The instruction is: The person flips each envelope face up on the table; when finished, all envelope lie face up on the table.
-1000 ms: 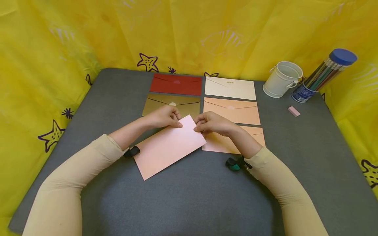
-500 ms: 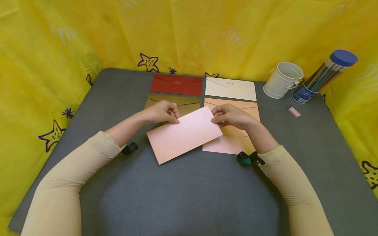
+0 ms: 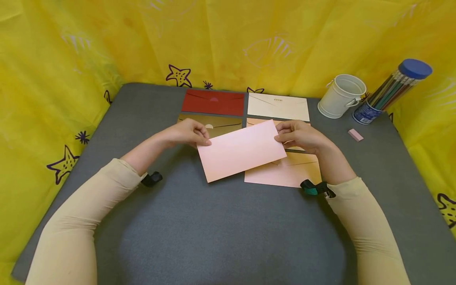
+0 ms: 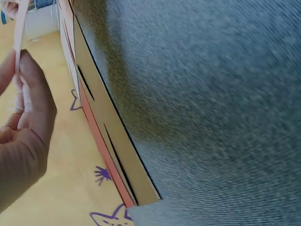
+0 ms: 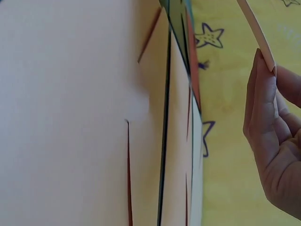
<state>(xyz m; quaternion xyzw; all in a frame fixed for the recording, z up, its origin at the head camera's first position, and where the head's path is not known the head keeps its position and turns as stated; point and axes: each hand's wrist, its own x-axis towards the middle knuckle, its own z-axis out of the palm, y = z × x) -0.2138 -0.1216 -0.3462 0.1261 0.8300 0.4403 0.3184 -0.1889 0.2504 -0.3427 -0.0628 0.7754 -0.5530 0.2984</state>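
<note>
Between my two hands a pale pink envelope (image 3: 242,152) is held up off the table, its plain side toward the head camera and its right end tilted upward. My left hand (image 3: 187,132) pinches its upper left corner between thumb and fingers. At the right short edge, my right hand (image 3: 301,136) pinches it the same way. In both wrist views the envelope shows nearly edge-on in the grip. Below and behind it lie a gold envelope (image 3: 226,128), a peach envelope (image 3: 260,122) partly covered, and a pink envelope (image 3: 299,170) nearest the front.
A red envelope (image 3: 212,107) and a cream envelope (image 3: 278,107) lie along the back of the grey table (image 3: 228,237). Back right stand a white bucket (image 3: 336,99) and a blue tub of pencils (image 3: 367,113), with a pink eraser (image 3: 355,135) in front.
The held envelope has moved up and to the right and turned closer to level. My left hand has shifted toward its left corner, while my right hand has moved right with it.
</note>
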